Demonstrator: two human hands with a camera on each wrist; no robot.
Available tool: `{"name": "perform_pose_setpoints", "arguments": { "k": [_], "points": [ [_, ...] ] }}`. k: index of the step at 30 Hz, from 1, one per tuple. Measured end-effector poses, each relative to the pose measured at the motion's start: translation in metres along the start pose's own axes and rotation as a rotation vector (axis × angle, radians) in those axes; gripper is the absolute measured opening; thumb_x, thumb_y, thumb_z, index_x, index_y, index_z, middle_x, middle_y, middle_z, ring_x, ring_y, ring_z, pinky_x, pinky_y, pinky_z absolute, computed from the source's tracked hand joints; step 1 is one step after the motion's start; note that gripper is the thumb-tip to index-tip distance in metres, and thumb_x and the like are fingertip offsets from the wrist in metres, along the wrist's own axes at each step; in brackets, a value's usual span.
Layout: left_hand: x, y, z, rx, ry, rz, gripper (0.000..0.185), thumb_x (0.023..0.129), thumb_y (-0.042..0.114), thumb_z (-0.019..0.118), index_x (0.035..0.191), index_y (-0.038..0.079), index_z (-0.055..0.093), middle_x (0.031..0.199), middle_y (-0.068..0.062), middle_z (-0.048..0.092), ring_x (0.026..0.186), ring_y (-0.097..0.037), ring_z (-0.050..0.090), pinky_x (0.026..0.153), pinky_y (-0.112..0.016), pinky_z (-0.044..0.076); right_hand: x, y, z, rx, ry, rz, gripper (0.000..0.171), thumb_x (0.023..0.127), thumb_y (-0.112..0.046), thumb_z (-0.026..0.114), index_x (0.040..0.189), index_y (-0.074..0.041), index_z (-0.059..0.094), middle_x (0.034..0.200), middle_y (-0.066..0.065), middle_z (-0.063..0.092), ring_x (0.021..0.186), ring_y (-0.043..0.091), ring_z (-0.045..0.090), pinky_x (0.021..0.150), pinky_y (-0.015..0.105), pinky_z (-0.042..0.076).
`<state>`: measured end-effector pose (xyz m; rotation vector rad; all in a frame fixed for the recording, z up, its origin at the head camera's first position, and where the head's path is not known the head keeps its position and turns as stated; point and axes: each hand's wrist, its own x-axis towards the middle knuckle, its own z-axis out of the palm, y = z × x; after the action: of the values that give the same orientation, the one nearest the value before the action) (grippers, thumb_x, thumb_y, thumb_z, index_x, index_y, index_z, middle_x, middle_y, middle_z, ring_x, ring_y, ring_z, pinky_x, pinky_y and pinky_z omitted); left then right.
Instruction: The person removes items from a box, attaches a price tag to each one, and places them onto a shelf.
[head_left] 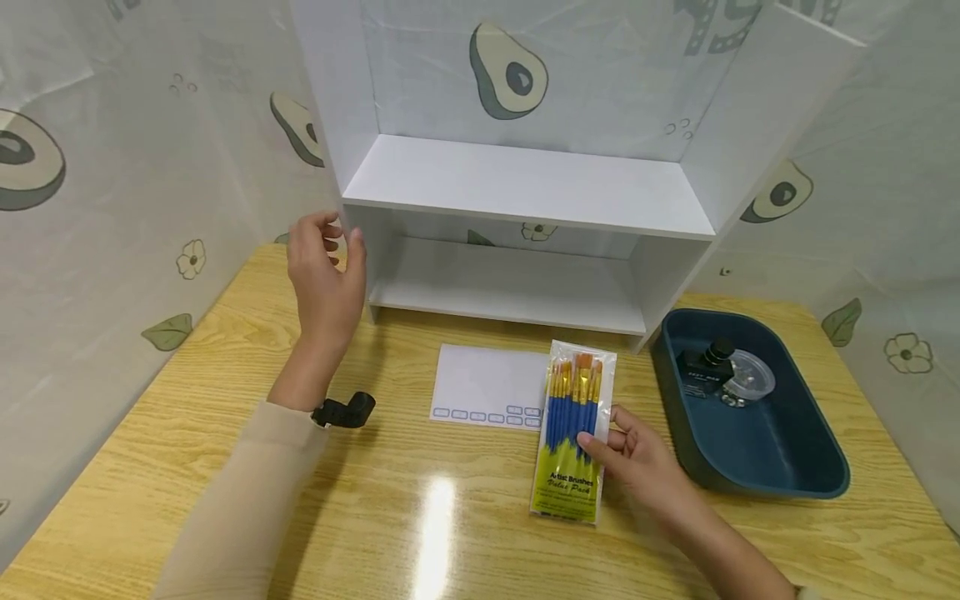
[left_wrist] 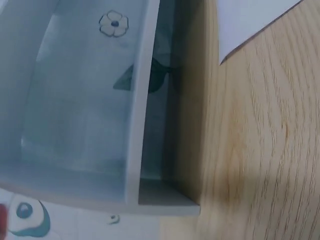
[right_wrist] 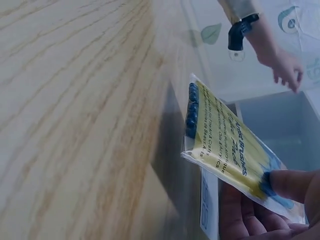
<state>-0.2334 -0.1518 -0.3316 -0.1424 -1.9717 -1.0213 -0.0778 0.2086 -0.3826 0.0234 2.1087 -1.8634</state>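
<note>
A pack of artist brushes (head_left: pixel 573 433) with blue handles and a yellow-green label is held in my right hand (head_left: pixel 637 458). The thumb lies over its front and the fingers go behind it. In the right wrist view the pack (right_wrist: pixel 225 135) is tilted above the table. My left hand (head_left: pixel 327 271) is raised beside the left side of the white shelf unit (head_left: pixel 510 283), fingers loosely bent with nothing in them. A white sheet (head_left: pixel 487 383) with small blue printed boxes lies on the table, partly behind the pack.
A dark blue bin (head_left: pixel 780 450) stands at the right, holding a small black box (head_left: pixel 702 372), a clear round container (head_left: pixel 750 375) and small shiny pieces. The wooden table (head_left: pixel 375 517) reaches to a patterned curtain (head_left: pixel 225 125). A black wrist camera (head_left: pixel 348 411) is strapped to the left wrist.
</note>
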Motion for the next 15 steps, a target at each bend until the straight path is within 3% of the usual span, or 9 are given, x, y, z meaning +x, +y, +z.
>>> {"name": "perform_pose_setpoints", "arguments": {
  "k": [3, 6, 8, 10, 15],
  "points": [
    [-0.005, 0.010, 0.004, -0.045, 0.030, 0.104, 0.029, 0.095, 0.019, 0.056, 0.113, -0.004, 0.054, 0.098, -0.017, 0.050, 0.089, -0.026, 0.048, 0.073, -0.032, 0.041, 0.001, 0.003, 0.002, 0.011, 0.003, 0.018, 0.054, 0.093, -0.018, 0.064, 0.137, -0.001, 0.038, 0.115, 0.019, 0.065, 0.102, 0.026, 0.065, 0.084, 0.031, 0.053],
    [-0.014, 0.020, 0.010, -0.092, -0.081, 0.242, 0.020, 0.094, 0.015, 0.056, 0.103, -0.003, 0.058, 0.089, -0.014, 0.054, 0.080, -0.023, 0.051, 0.065, -0.030, 0.043, 0.001, 0.005, 0.003, 0.030, -0.010, 0.023, 0.055, 0.093, -0.017, 0.063, 0.138, 0.000, 0.038, 0.115, 0.019, 0.065, 0.103, 0.027, 0.064, 0.085, 0.031, 0.053],
    [-0.024, 0.025, 0.016, -0.103, -0.239, 0.316, 0.014, 0.094, 0.013, 0.055, 0.097, -0.001, 0.060, 0.084, -0.009, 0.056, 0.074, -0.019, 0.053, 0.060, -0.027, 0.045, 0.000, 0.007, 0.004, 0.041, -0.025, 0.024, 0.056, 0.093, -0.016, 0.063, 0.139, 0.000, 0.036, 0.116, 0.020, 0.064, 0.104, 0.028, 0.064, 0.085, 0.032, 0.053],
    [-0.035, 0.029, 0.022, -0.065, -0.440, 0.349, 0.012, 0.095, 0.016, 0.056, 0.095, 0.005, 0.061, 0.084, -0.004, 0.059, 0.074, -0.015, 0.056, 0.060, -0.027, 0.048, 0.000, 0.008, 0.004, 0.045, -0.043, 0.021, 0.057, 0.093, -0.017, 0.063, 0.139, 0.001, 0.035, 0.117, 0.020, 0.064, 0.104, 0.029, 0.063, 0.085, 0.032, 0.053],
    [-0.063, 0.034, 0.040, 0.159, -0.927, 0.316, 0.022, 0.094, 0.031, 0.060, 0.108, 0.014, 0.063, 0.101, 0.000, 0.062, 0.091, -0.015, 0.059, 0.073, -0.031, 0.051, 0.002, 0.012, 0.005, 0.041, -0.081, 0.018, 0.058, 0.093, -0.017, 0.063, 0.140, 0.002, 0.034, 0.116, 0.021, 0.064, 0.105, 0.030, 0.063, 0.086, 0.033, 0.052]
  ]
}}
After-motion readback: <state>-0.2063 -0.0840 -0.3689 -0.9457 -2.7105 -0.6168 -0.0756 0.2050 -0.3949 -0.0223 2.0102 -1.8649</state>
